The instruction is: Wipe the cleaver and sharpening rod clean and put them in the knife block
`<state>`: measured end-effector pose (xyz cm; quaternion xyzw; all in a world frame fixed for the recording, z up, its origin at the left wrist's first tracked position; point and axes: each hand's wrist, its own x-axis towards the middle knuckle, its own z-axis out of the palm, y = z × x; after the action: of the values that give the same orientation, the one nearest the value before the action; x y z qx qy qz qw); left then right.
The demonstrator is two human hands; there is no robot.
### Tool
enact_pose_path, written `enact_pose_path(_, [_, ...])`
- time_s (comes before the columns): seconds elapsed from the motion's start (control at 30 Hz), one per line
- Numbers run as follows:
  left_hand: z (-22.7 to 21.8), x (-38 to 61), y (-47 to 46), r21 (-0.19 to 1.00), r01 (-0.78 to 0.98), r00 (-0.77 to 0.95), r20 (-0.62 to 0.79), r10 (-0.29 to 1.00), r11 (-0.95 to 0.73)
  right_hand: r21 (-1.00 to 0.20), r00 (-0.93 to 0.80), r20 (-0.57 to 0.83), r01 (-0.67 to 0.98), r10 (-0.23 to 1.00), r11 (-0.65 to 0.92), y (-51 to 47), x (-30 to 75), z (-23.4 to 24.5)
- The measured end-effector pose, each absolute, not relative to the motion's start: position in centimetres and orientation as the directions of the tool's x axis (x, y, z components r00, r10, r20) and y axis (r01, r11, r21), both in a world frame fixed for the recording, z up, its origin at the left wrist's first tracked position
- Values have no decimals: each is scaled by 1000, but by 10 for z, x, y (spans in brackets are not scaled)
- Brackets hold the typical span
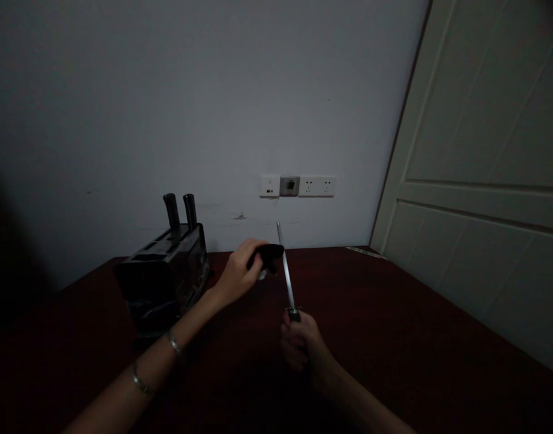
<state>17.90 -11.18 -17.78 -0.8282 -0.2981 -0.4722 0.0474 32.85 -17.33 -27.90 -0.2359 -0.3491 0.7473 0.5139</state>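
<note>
In dim light over a dark red table [394, 337], our right hand [301, 343] is nearest the camera, its fingers clenched around the handle of a sharpening steel [286, 271]. The rod rises above the middle of the tabletop and leans slightly away to the left.

Just beyond, our left hand [237, 274], with two bracelets [174, 345] on its wrist, grips a dark object [267, 256] pressed against the upper part of the rod. We cannot tell in the gloom what that object is.

Further left, a knife block [165, 277] stands on the table with two black handles [180, 211] sticking up from it. Behind, a socket strip [298, 185] is set in the pale wall [167, 90], and a panelled door [484, 150] stands at right.
</note>
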Motion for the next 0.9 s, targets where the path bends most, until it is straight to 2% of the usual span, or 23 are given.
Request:
enact_pose_path(0.1, [-183,174,-114,376,611,191,784,590,-697,-739,-376,64,-641,924,-209,-166,327,-283])
enact_pose_path(0.17, [-188,171,-114,503,590,99,731,675,-632,-747,-376,78,-635,923,-196,-161,326,-286])
enact_pose_path(0.27, [-194,168,-114,685,470,44,611,790,-556,-767,-381,86,-615,920,-183,-156,324,-291])
enact_pose_path(0.37, [-197,165,-119,771,385,42,535,844,-508,-776,-382,102,-608,918,-166,-156,323,-297])
enact_pose_path(0.47, [-196,162,-129,748,424,38,549,835,-511,-797,-372,130,-591,919,-127,-160,323,-303])
enact_pose_path(0.53, [-195,161,-136,682,505,57,584,810,-528,-819,-365,148,-566,919,-92,-164,323,-305])
enact_pose_path(0.6, [-195,161,-142,591,559,149,619,771,-582,-837,-362,149,-541,920,-77,-168,324,-305])
enact_pose_path(0.77, [-208,168,-147,393,487,413,684,602,-780,-836,-349,104,-538,931,-108,-174,325,-302])
enact_pose_path(0.9, [-225,181,-152,391,445,411,710,572,-806,-830,-339,132,-552,932,-83,-172,326,-305])
